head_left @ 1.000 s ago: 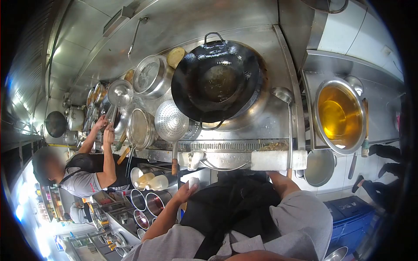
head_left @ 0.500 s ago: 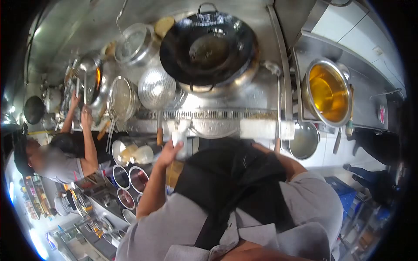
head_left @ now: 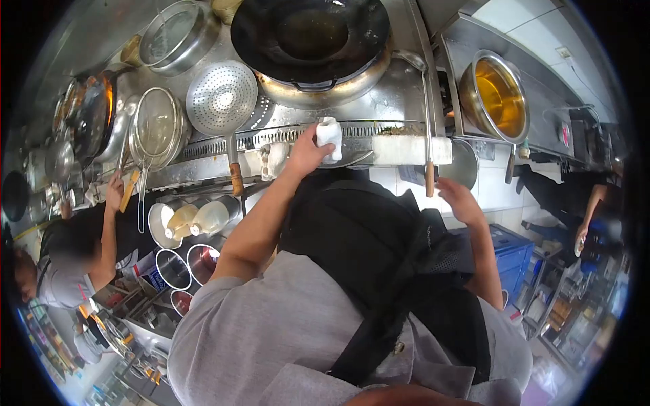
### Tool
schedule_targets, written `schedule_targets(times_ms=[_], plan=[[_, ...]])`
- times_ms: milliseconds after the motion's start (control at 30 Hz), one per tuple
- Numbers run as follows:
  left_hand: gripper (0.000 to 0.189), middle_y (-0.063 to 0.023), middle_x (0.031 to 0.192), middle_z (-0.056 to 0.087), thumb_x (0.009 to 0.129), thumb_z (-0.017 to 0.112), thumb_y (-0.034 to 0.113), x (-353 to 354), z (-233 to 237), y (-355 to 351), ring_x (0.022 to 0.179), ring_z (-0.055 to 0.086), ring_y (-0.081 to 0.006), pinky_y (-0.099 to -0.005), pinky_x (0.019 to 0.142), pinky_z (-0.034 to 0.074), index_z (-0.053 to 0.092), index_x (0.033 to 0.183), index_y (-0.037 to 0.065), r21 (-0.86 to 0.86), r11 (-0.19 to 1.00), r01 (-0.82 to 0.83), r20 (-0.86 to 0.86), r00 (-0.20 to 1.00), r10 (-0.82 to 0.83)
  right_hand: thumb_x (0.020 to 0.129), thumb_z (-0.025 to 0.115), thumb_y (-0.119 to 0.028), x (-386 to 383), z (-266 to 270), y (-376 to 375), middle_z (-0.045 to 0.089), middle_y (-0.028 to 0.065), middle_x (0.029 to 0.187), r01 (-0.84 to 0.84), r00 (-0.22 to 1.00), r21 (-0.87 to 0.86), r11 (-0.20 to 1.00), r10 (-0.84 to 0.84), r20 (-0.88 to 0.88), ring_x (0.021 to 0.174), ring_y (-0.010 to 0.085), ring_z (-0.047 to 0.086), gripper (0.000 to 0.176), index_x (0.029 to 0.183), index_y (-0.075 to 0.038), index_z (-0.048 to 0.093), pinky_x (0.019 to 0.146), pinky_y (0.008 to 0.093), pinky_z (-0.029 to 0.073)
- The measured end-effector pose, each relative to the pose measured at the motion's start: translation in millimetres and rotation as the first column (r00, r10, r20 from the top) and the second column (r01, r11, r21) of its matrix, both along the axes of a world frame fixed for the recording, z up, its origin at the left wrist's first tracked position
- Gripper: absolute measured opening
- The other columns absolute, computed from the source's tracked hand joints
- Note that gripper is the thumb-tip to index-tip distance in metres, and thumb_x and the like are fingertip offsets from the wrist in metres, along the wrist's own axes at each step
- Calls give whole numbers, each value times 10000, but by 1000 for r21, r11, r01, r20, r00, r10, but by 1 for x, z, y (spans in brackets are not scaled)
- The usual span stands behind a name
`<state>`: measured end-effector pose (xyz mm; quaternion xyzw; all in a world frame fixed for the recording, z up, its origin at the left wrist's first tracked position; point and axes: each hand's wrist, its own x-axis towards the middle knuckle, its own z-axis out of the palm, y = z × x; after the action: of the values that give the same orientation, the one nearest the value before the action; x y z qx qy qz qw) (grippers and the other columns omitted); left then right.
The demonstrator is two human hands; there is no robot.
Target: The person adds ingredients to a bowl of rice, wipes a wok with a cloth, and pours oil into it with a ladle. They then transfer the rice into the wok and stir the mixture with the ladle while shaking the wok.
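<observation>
My left hand [head_left: 311, 150] grips a folded white cloth [head_left: 329, 137] at the front edge of the stove, just below the wok. Another white cloth [head_left: 276, 160] lies to its left on the edge. My right hand [head_left: 459, 200] is held in the air with its fingers apart and nothing in it. Close by on its left is the wooden handle of a long ladle [head_left: 427, 122], which rests across the stove edge. The large black wok [head_left: 271, 51] sits on its burner with some liquid in the bottom.
A perforated skimmer [head_left: 222, 97] and stacked strainers [head_left: 157, 128] lie left of the wok. A white folded towel [head_left: 412, 150] lies on the stove edge. At right stands a metal pot of amber liquid [head_left: 501, 98]. A co-worker [head_left: 74, 271] works at the left; another person [head_left: 575, 203] stands far right.
My left hand has moved forward and right with the white cloth, onto the stove edge. My right hand has moved away from the ladle's handle to the right. The camera view has shifted.
</observation>
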<state>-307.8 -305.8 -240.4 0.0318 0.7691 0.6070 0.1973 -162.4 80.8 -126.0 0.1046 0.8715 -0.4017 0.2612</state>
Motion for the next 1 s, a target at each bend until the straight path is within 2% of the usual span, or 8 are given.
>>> schedule_targets(times_ms=[67,133,200,267,367,500,800,1000], plan=[[559,-127,1078,648,732,731,58,4,3,-3,984,620,-207,-328,895,469,515,1243,-16,74,997,27,22,999,-29,917,564,-149,6,62,-27,641,156,1114,104,991,-77,992,-110,-78,1060,242,604,341,1212,20,548,919,330,456],[561,-114,1059,649,727,724,52,10,13,-7,959,618,-185,-320,880,477,515,1243,-22,154,987,54,43,997,-61,899,611,-194,13,130,-54,614,160,1187,26,986,-275,961,-70,-149,1108,270,583,363,1191,16,565,956,373,439],[537,-111,1063,645,729,716,47,17,1,-18,960,615,-183,-326,880,478,523,1225,-22,202,977,73,59,994,-87,881,652,-241,10,179,-79,593,161,1220,-358,917,-451,818,217,-335,1147,303,559,397,1184,4,575,980,411,417],[524,-108,1061,644,729,713,48,25,5,-27,958,613,-181,-331,880,478,528,1214,-19,112,991,80,53,995,-86,814,706,-226,-1,203,-105,568,145,1255,-677,729,-347,649,524,-441,1176,310,537,440,1185,-23,586,982,418,405],[494,-114,1034,649,727,726,66,43,9,-32,947,617,-192,-338,870,480,548,1181,-16,79,997,-16,76,997,10,750,721,-188,-6,215,-119,557,121,1248,-831,549,-166,532,731,-405,1164,303,533,477,1188,-52,591,957,415,408],[467,-118,1025,652,738,724,65,74,20,-34,930,620,-189,-329,856,484,552,1163,-24,92,991,-95,14,995,94,709,709,-134,3,219,-116,562,86,1136,-909,398,-84,408,790,-466,1079,267,546,480,1173,-81,597,936,403,409],[446,-87,1005,644,756,709,43,215,34,11,924,602,-152,-319,827,490,550,1170,-9,56,944,-325,118,941,317,708,692,-100,36,194,-67,545,64,1022,-996,89,-60,66,794,-602,988,234,553,505,1194,-75,561,897,388,412],[454,-83,1016,652,757,708,52,310,26,20,932,619,-175,-334,839,493,553,1182,16,-183,948,-260,162,943,290,694,684,-107,56,198,-60,510,63,881,-998,-69,50,-48,755,-652,860,243,554,510,1182,-78,541,830,365,428]])
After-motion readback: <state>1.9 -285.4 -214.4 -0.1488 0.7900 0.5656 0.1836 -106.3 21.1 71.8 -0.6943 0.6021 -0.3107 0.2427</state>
